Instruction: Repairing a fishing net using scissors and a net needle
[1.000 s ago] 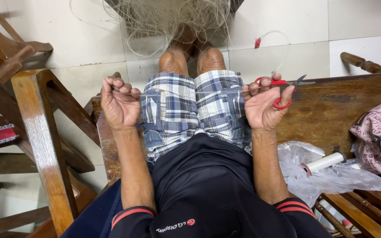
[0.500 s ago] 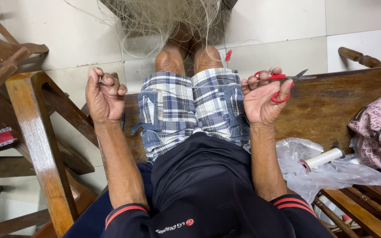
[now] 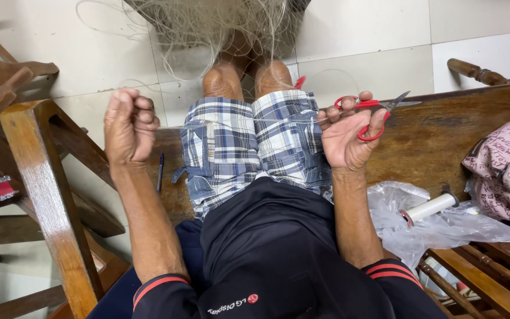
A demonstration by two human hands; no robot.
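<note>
My left hand [image 3: 128, 125] is a closed fist raised at the left of my lap, pinching a thin clear line [image 3: 255, 120]. That line runs taut across my plaid shorts [image 3: 249, 147] to my right hand [image 3: 349, 134]. The right hand grips red-handled scissors [image 3: 373, 109], blades pointing right over the wooden bench [image 3: 444, 136]. A tangle of pale fishing net [image 3: 219, 20] hangs over my knees at the top of the view.
A wooden chair frame [image 3: 42, 177] stands close at the left. On the bench at right lie a crumpled clear plastic bag [image 3: 432, 227], a white spool [image 3: 429, 208] and a pink patterned bag [image 3: 506, 171]. A pen [image 3: 160, 171] lies beside my left thigh. White tiled floor lies beyond.
My left hand has moved out to the left and risen, drawing the line tighter. The right hand with the scissors has stayed nearly in place.
</note>
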